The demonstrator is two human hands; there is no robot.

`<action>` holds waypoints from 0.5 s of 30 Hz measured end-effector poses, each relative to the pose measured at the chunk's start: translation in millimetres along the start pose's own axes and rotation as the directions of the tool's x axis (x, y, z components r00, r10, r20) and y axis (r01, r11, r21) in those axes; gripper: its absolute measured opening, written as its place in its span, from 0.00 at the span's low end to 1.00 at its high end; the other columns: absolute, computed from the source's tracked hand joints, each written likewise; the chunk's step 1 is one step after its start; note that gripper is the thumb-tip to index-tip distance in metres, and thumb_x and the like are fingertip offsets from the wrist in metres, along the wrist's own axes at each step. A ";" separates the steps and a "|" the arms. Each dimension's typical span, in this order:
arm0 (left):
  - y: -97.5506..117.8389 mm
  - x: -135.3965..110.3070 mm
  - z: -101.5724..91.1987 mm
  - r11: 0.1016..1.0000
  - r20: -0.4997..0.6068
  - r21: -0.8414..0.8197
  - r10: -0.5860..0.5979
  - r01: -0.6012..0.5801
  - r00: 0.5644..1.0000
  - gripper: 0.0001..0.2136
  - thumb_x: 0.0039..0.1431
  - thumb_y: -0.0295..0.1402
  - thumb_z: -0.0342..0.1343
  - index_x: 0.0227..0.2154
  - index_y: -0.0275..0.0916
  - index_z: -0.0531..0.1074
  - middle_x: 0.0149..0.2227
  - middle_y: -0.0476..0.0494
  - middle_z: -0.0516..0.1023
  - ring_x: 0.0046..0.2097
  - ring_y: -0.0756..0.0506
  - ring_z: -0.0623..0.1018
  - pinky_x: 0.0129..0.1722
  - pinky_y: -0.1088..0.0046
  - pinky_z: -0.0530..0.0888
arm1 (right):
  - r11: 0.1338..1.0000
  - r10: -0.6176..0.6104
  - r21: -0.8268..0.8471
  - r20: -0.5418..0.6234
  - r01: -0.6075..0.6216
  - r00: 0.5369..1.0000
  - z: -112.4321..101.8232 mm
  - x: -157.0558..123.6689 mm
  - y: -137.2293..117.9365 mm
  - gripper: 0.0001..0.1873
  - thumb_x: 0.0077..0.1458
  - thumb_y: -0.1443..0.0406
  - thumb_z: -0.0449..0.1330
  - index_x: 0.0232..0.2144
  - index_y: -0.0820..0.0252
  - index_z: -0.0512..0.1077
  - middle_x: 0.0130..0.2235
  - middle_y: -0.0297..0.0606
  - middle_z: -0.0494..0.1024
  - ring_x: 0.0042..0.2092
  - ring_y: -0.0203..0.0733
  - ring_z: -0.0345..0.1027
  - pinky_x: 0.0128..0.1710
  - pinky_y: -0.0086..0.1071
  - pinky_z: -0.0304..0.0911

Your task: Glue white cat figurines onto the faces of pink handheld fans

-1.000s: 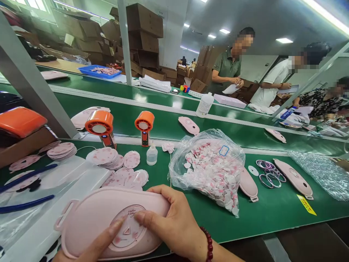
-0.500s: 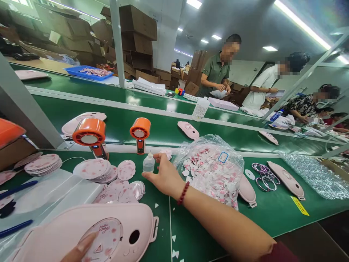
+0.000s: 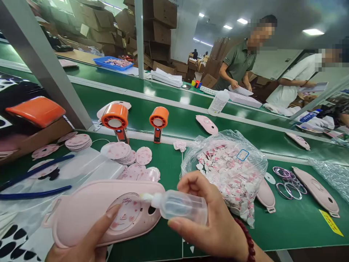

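Observation:
My left hand point(image 3: 92, 233) grips a pale pink oval plastic shell point(image 3: 81, 207), its thumb pressed on the round printed disc point(image 3: 128, 213) set into the shell. A black round hole lies right of the disc. In my right hand point(image 3: 209, 222) is a small clear squeeze bottle point(image 3: 184, 205), tipped on its side with the nozzle pointing left, over the disc's upper right edge. Whether the nozzle touches the shell I cannot tell. Behind the shell lie stacks of round printed discs point(image 3: 117, 151). A clear bag point(image 3: 226, 174) of small white and pink pieces sits beyond my right hand.
Two orange handheld fans point(image 3: 159, 118) stand at the belt's edge. Blue-handled pliers point(image 3: 35, 193) lie on plastic at left. Bangle-like rings point(image 3: 290, 183) and another pink shell point(image 3: 316, 189) are at right. A white bottle point(image 3: 219, 102) stands across the belt, where people work.
My right hand has taken the squeeze bottle from the table and brought it nearer, tilted over the shell. My left hand has raised the shell, and the view has shifted left.

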State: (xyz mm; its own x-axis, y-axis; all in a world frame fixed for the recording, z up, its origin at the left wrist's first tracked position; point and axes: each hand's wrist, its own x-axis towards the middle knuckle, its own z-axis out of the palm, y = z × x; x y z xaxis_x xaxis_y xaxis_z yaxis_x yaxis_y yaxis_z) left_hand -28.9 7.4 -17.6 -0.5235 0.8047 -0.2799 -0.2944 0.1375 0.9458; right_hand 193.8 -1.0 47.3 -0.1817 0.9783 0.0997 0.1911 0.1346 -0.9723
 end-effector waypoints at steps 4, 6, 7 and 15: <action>-0.6 -10.8 0.6 0.998 0.072 -0.023 0.065 -0.063 0.995 0.32 0.40 0.36 0.76 0.52 0.50 0.76 0.52 0.47 0.81 0.52 0.36 0.80 0.50 0.62 0.81 | 0.997 0.032 0.078 -0.083 -0.026 0.996 9.9 -8.8 -4.1 0.17 0.43 0.58 0.74 0.36 0.51 0.77 0.32 0.35 0.77 0.30 0.43 0.69 0.29 0.34 0.64; -2.3 -15.9 -1.5 0.992 0.107 -0.053 0.116 -0.110 0.988 0.30 0.41 0.34 0.76 0.51 0.46 0.77 0.47 0.44 0.82 0.50 0.35 0.81 0.50 0.58 0.81 | 0.999 0.006 0.033 -0.110 -0.003 0.994 12.5 -8.1 -7.5 0.15 0.41 0.58 0.73 0.35 0.52 0.78 0.31 0.35 0.78 0.30 0.44 0.69 0.31 0.36 0.65; -4.3 -17.6 -3.4 0.989 0.116 -0.054 0.141 -0.136 0.983 0.29 0.42 0.33 0.75 0.51 0.45 0.77 0.46 0.43 0.83 0.49 0.35 0.82 0.50 0.57 0.81 | 1.000 -0.002 0.015 -0.114 0.004 0.994 13.2 -7.4 -9.7 0.14 0.41 0.59 0.72 0.34 0.52 0.78 0.31 0.35 0.78 0.30 0.44 0.69 0.32 0.37 0.66; -26.9 -17.1 -24.4 0.980 0.064 0.010 0.196 -0.197 0.978 0.22 0.43 0.32 0.75 0.44 0.41 0.79 0.45 0.43 0.84 0.44 0.40 0.82 0.53 0.60 0.79 | 0.995 -0.030 -0.099 -0.101 0.020 0.994 15.0 -6.8 -25.0 0.08 0.41 0.64 0.70 0.28 0.53 0.77 0.28 0.32 0.78 0.27 0.40 0.68 0.32 0.34 0.65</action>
State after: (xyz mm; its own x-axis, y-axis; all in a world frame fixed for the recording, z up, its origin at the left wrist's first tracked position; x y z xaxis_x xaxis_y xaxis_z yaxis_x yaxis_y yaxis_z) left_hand -31.5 -24.2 -42.2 -0.5191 0.8512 -0.0778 -0.1773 -0.0182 0.9840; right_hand 175.8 -13.3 67.8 -0.0889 0.9847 0.1496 0.2825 0.1690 -0.9443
